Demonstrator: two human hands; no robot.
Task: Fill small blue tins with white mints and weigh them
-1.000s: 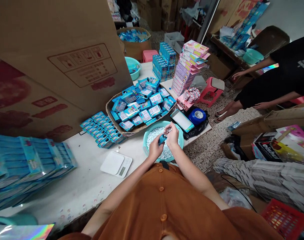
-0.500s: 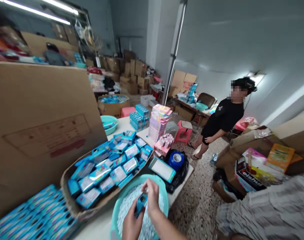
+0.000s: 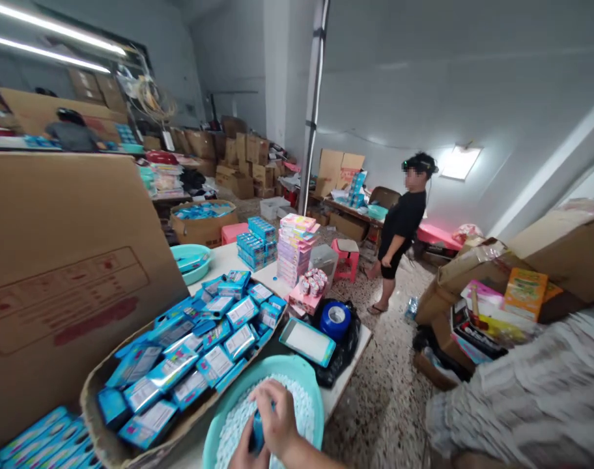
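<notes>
My left hand (image 3: 248, 454) is wrapped round a small blue box (image 3: 256, 435), low over a turquoise basin (image 3: 312, 384). Curled over the top of that same box are the fingers of my right hand (image 3: 278, 417), closed on it; they hide its upper end. Many small pale blue-white pieces (image 3: 297, 397) fill the basin beneath both hands. Just left of the basin, a cut-down cardboard box (image 3: 94, 417) holds a heap of blue printed boxes (image 3: 219, 365). An open-topped blue box with a white inside (image 3: 307, 340) lies beyond the basin's rim.
A roll of blue tape (image 3: 335, 319) rests on a black plastic bag (image 3: 348, 358) near the table edge. Stacked pink packs (image 3: 294, 251) stand farther back. Tall cardboard (image 3: 62, 260) rises at left. A person in black (image 3: 404, 225) stands across the floor; open cartons (image 3: 438, 326) are at right.
The view has swung, so the scene sits farther left. My right hand's fingers have come down over the box top, which showed more openly before. The person in black has turned slightly.
</notes>
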